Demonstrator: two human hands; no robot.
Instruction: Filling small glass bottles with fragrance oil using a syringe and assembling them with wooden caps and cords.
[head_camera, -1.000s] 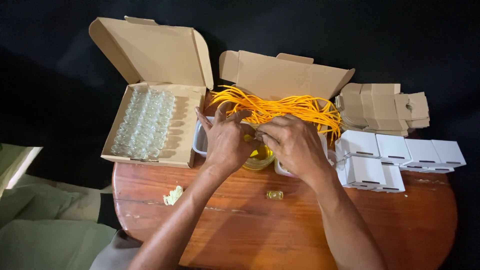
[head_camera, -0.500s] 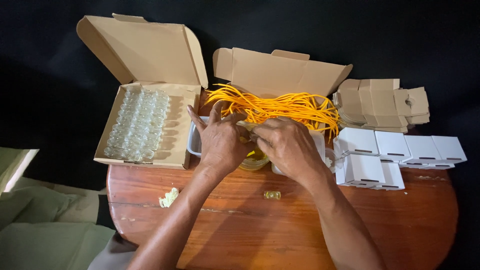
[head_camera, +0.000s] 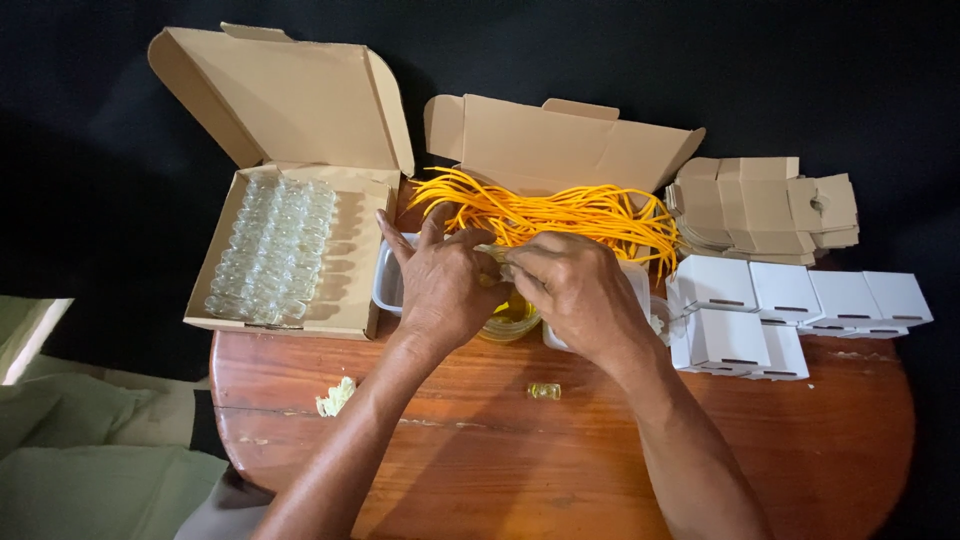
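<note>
**Both hands busy over the orange strings**

Left hand (head_camera: 447, 290) and right hand (head_camera: 573, 290) meet over a bowl of yellow liquid (head_camera: 510, 322), fingertips pinched together on something small, probably a tiny vial, hard to tell. The orange string bundle (head_camera: 560, 213) lies just behind them, on the round wooden table (head_camera: 560, 460).

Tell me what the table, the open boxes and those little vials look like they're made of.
Table: probably wood, reddish glossy finish, grain showing. Open boxes: brown cardboard, matte, with fold flaps. Vials: clear, glinting, glass or plastic; cannot tell which.
</note>
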